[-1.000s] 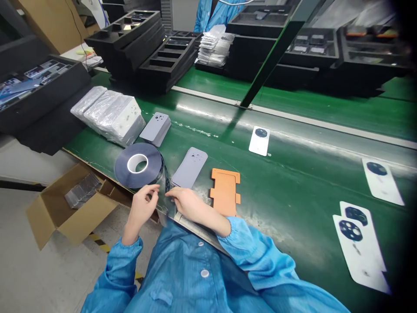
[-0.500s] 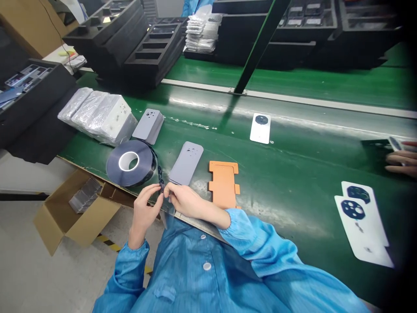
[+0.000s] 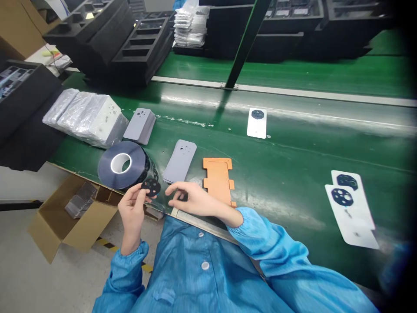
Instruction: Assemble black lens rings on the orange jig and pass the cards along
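My left hand (image 3: 133, 204) pinches a black round camera-lens sticker (image 3: 151, 187) with several holes, at the table's front edge. Whether the sticker is still joined to the film strip cannot be made out. Just behind it lies a large roll of dark film (image 3: 107, 167) on a white core, with more black stickers along its side. To the right, my right hand (image 3: 189, 198) is open and empty, thumb and forefinger apart. Beyond it is a stack of grey phone-shaped sheets (image 3: 180, 161). An orange fixture plate (image 3: 218, 180) lies beside my right wrist.
A second grey stack (image 3: 140, 126) and plastic-wrapped white bundles (image 3: 87, 115) stand at back left. White phone-shaped panels with black discs lie at back (image 3: 256, 124) and right (image 3: 353, 219). Black foam trays (image 3: 140, 52) rise behind. A cardboard box (image 3: 71, 213) sits below the edge.
My left hand has drawn the black sticker into view, and my right hand has come away from it with fingers parted. A co-worker's hand at right has left view; the camera has shifted slightly.
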The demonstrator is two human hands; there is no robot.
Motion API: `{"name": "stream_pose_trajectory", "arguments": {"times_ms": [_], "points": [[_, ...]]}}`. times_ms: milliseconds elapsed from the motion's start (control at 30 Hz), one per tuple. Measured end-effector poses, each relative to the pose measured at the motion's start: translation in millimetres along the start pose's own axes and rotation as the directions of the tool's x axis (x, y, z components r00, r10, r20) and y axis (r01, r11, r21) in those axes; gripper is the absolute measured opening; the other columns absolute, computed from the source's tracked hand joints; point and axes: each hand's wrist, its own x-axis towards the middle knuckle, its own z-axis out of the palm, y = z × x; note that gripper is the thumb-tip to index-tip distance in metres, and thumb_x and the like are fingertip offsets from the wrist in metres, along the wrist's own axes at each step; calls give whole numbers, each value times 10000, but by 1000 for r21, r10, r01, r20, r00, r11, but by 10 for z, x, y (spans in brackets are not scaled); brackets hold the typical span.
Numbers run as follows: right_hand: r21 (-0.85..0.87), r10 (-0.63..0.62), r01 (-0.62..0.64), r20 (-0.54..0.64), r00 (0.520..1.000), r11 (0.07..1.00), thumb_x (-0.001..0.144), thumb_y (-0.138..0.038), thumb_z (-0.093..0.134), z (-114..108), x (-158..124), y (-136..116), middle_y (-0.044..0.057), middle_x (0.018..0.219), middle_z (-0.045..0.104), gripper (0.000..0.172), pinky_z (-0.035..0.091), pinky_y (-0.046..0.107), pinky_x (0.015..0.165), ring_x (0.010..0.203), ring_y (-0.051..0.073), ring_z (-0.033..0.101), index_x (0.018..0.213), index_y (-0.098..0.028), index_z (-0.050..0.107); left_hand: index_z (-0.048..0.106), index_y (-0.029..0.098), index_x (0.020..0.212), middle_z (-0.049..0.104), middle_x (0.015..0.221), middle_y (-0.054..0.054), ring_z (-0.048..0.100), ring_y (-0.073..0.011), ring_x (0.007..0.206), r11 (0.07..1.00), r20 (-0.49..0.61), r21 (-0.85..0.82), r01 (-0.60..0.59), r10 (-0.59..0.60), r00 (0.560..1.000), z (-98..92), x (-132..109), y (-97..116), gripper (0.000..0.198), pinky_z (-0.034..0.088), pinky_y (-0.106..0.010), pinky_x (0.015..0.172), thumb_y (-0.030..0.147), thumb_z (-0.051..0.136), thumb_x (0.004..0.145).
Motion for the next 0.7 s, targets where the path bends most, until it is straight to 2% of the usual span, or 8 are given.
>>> {"name": "stream_pose_trajectory", "arguments": {"times_ms": [100, 167, 233, 333, 467, 533, 600, 700], "points": [[119, 71, -46, -208, 976, 992, 897, -354, 725, -227, -123, 23, 72, 994, 779, 304, 560, 287, 718, 756, 143, 694, 1133, -163, 740, 776, 160, 1102, 803, 836, -51, 739, -167, 607, 1000, 190, 0, 19, -19, 982, 269, -107, 92, 322, 604, -264, 591, 397, 765, 885], [162, 111, -67, -276, 955, 984, 878, -374, 731, -376, -223, 57, 55, 863, 757, 324, 556, 291, 698, 713, 141, 667, 1102, -142, 763, 784, 153, 1088, 797, 812, -52, 729, -165, 584, 999, 313, -8, 32, -27, 949, 486, -168, 126, 332, 590, -260, 557, 416, 756, 886], [156, 120, -72, -326, 938, 985, 844, -364, 745, -499, -337, 111, 34, 779, 728, 303, 544, 282, 671, 684, 135, 645, 1044, -139, 781, 785, 145, 1071, 790, 797, -54, 714, -158, 556, 998, 425, -14, 63, -51, 904, 712, -214, 126, 346, 571, -253, 523, 432, 753, 879], [114, 118, -77, -423, 898, 991, 793, -321, 753, -646, -510, 234, 31, 772, 732, 261, 533, 266, 642, 670, 128, 626, 983, -147, 793, 773, 136, 1082, 787, 811, -62, 711, -154, 554, 990, 560, -21, 140, -105, 822, 1034, -253, 62, 381, 553, -247, 506, 454, 748, 873], [82, 144, -118, -553, 821, 990, 771, -302, 741, -860, -689, 432, 38, 772, 745, 242, 537, 267, 632, 640, 125, 614, 949, -148, 797, 741, 123, 1112, 764, 775, -60, 702, -152, 571, 973, 662, -51, 224, -135, 737, 1373, -241, -62, 433, 521, -235, 497, 481, 739, 869], [87, 167, -145, -618, 768, 986, 784, -312, 740, -980, -737, 524, 53, 797, 758, 254, 558, 284, 665, 665, 138, 640, 967, -147, 801, 722, 121, 1100, 741, 751, -49, 681, -140, 560, 974, 651, -42, 222, -142, 745, 1486, -219, -111, 412, 491, -224, 484, 470, 721, 881], [101, 189, -164, -668, 720, 981, 802, -329, 743, -1080, -753, 607, 72, 831, 770, 276, 572, 302, 697, 693, 153, 662, 997, -144, 805, 704, 129, 1074, 708, 736, -29, 651, -125, 551, 984, 606, -13, 178, -134, 784, 1568, -199, -153, 354, 478, -220, 494, 436, 696, 898], [92, 200, -190, -695, 691, 977, 829, -350, 738, -1154, -726, 710, 86, 859, 779, 305, 566, 311, 716, 699, 157, 661, 1036, -138, 812, 700, 146, 1083, 642, 733, -3, 620, -122, 601, 998, 548, 61, 3, -36, 836, 1653, -187, -214, 266, 505, -234, 573, 359, 648, 931]]}}
